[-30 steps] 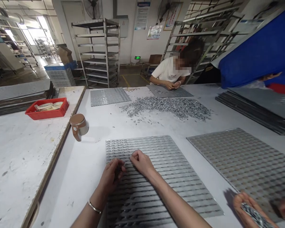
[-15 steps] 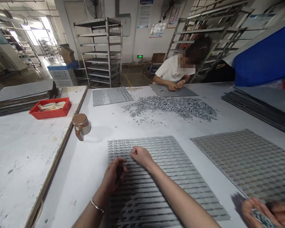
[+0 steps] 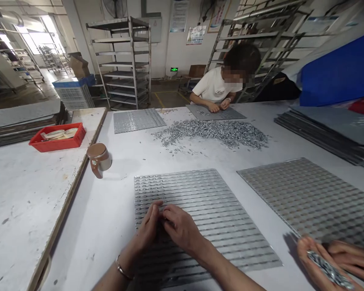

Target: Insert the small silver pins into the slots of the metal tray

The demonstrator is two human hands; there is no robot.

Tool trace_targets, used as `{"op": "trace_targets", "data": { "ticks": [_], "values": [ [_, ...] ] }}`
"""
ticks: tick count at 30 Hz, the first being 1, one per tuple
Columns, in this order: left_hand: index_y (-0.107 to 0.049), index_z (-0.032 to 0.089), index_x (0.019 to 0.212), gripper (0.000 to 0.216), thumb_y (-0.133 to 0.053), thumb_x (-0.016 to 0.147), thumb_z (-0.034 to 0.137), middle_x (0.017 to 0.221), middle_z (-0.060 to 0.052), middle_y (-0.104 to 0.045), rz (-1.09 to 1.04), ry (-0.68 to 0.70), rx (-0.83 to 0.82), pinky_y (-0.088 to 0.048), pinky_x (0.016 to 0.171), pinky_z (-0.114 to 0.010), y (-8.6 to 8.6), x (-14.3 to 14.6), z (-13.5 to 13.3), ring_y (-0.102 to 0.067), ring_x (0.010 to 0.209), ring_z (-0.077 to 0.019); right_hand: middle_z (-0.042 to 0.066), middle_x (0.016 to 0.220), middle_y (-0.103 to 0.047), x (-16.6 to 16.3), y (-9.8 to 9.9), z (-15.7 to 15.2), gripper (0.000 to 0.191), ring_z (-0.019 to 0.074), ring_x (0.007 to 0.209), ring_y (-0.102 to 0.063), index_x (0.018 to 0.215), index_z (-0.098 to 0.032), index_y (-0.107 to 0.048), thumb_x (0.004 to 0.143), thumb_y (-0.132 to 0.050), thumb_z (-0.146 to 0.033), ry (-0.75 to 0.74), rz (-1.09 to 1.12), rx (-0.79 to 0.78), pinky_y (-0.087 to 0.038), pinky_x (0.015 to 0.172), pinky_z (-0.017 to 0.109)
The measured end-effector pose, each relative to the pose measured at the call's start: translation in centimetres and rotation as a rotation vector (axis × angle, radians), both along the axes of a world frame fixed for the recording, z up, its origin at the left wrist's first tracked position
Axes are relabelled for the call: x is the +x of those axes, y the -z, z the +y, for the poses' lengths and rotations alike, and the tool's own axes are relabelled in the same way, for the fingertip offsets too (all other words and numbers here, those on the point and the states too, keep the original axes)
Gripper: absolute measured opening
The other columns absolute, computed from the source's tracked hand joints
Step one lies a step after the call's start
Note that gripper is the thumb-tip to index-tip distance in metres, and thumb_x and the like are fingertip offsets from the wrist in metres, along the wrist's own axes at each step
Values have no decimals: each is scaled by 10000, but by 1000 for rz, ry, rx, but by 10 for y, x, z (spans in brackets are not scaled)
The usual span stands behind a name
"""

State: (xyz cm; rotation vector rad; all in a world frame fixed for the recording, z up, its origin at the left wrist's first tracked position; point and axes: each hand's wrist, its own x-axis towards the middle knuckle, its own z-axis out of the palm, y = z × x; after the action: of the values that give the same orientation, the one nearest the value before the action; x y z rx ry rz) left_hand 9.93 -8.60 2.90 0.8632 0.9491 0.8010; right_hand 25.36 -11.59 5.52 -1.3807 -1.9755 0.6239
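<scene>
A ridged metal tray (image 3: pixel 206 202) lies on the grey table in front of me, its slots partly filled with small metal pins. My left hand (image 3: pixel 147 232) and my right hand (image 3: pixel 180 228) meet over the tray's near left part, fingers curled and touching each other. My left hand appears cupped around something I cannot make out. My right hand's fingertips pinch beside it. A pile of loose metal pins (image 3: pixel 212 131) lies further back in the middle of the table.
A brown-lidded mug (image 3: pixel 98 159) stands left of the tray. A second tray (image 3: pixel 309 198) lies at the right, where another person's hands (image 3: pixel 330 262) hold pins. A person in white sits at the far side. A red bin (image 3: pixel 59 137) rests on the left table.
My right hand has drawn back toward me and joined my left hand lower on the tray. The view has shifted slightly.
</scene>
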Motion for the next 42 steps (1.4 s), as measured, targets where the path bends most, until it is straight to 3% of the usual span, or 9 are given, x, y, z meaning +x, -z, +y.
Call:
{"op": "trace_targets", "data": {
  "ticks": [4, 9, 13, 16, 18, 21, 25, 31, 42],
  "values": [
    [-680, 198, 1224, 620, -507, 903, 699, 1183, -103, -684, 132, 76, 78, -461, 935, -336, -3, 4, -8, -600, 1106, -257, 53, 921, -658, 4, 9, -16, 190, 202, 866, -629, 923, -204, -679, 899, -529, -90, 10, 5, 43, -523, 787, 332],
    [-660, 202, 1230, 594, -450, 941, 677, 1193, -100, -675, 108, 164, 84, -463, 955, -334, -2, 9, -17, -589, 1145, -250, 60, 894, -649, 7, 21, -29, 170, 215, 857, -624, 846, -211, -615, 885, -527, -70, 92, -60, 32, -526, 777, 344],
    [-592, 196, 1301, 628, -358, 973, 678, 1217, -93, -666, 135, 301, 93, -409, 1042, -363, -10, 11, -21, -581, 1151, -237, 65, 953, -657, 12, 12, -32, 174, 218, 892, -637, 867, -207, -586, 862, -519, -47, 63, -76, -101, -544, 816, 355],
    [-612, 192, 1239, 607, -330, 988, 667, 1208, -80, -658, 125, 336, 149, -389, 1050, -362, -16, 11, -20, -563, 1157, -231, 74, 999, -649, 14, 1, -34, 220, 222, 938, -636, 932, -203, -574, 851, -481, -21, 49, -57, -99, -543, 857, 365],
    [-653, 188, 1098, 548, -373, 989, 647, 1096, -59, -667, 128, 292, 161, -418, 986, -336, -16, 12, -19, -576, 1071, -211, 67, 1011, -642, 15, -3, -34, 214, 213, 950, -632, 963, -212, -562, 897, -450, -42, 59, 1, -77, -541, 855, 355],
    [-608, 189, 839, 421, -562, 925, 598, 788, -5, -619, 126, 221, 79, -445, 691, -267, -10, 14, -16, -549, 742, -146, 39, 917, -634, 21, -2, -30, 154, 195, 847, -625, 919, -229, -543, 1001, -428, -168, 144, 66, -69, -529, 771, 331],
    [-579, 189, 836, 340, -680, 821, 513, 624, 29, -575, -30, 104, -128, -219, 418, -220, -4, 14, -7, -381, 463, -82, 29, 851, -643, 36, 9, -10, 158, 192, 797, -620, 889, -222, -580, 999, -468, -243, 209, 87, -46, -495, 743, 316],
    [-609, 157, 984, 402, -789, 714, 395, 714, 21, -632, -220, -213, -158, -194, 372, -165, -8, -4, 20, -366, 448, -47, -5, 745, -676, 38, 29, 31, 100, 170, 707, -626, 827, -209, -641, 880, -561, -183, 235, 56, -228, -439, 685, 274],
    [-582, 170, 965, 422, -802, 749, 459, 669, 16, -656, -269, -127, -155, -180, 357, -170, -3, -5, 21, -334, 397, -40, -29, 706, -682, 29, 32, 61, 122, 166, 712, -620, 860, -204, -613, 793, -664, -115, 317, -114, -428, -383, 662, 257]
  ]
}}
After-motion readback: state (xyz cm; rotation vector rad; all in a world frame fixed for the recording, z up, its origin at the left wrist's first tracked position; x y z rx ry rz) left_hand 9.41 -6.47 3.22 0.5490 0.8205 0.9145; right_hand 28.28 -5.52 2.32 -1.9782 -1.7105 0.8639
